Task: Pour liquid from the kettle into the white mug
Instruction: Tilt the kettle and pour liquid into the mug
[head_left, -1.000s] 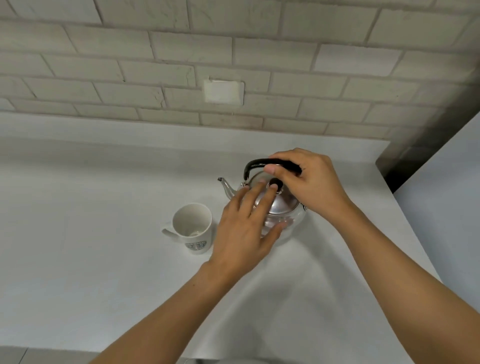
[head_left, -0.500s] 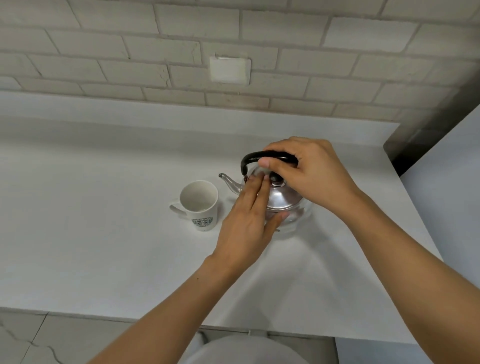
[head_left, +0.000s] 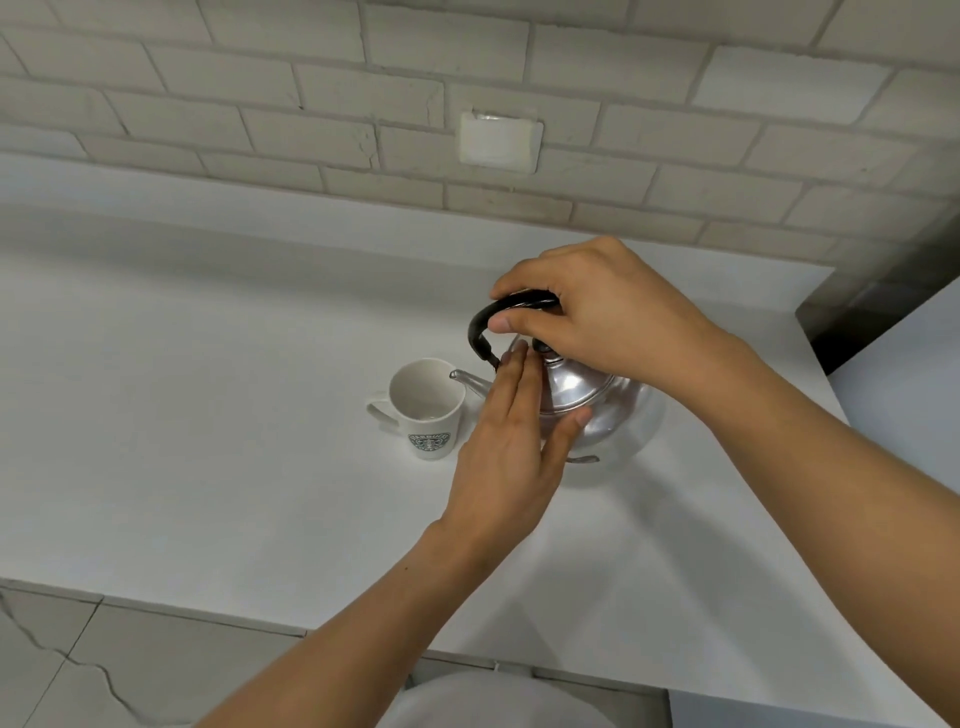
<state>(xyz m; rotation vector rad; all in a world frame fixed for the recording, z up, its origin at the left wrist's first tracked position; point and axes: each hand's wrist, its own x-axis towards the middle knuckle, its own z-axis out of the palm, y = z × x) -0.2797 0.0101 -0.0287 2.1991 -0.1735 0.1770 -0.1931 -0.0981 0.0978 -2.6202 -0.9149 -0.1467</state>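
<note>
Head view looks down on the steel kettle (head_left: 597, 400), which sits on the white counter (head_left: 208, 415) with its spout (head_left: 470, 382) reaching over the rim of the white mug (head_left: 426, 410) just to its left. The right hand (head_left: 597, 317) is wrapped around the kettle's black handle (head_left: 493, 322). The left hand (head_left: 511, 447), fingers straight and together, lies flat against the kettle's lid and near side. The mug stands upright, handle pointing away from the kettle, a green logo on its front; its inside looks nearly empty, perhaps a thin film at the bottom. A brick wall (head_left: 260, 104) with a white wall plate (head_left: 498, 143) rises behind the kettle
</note>
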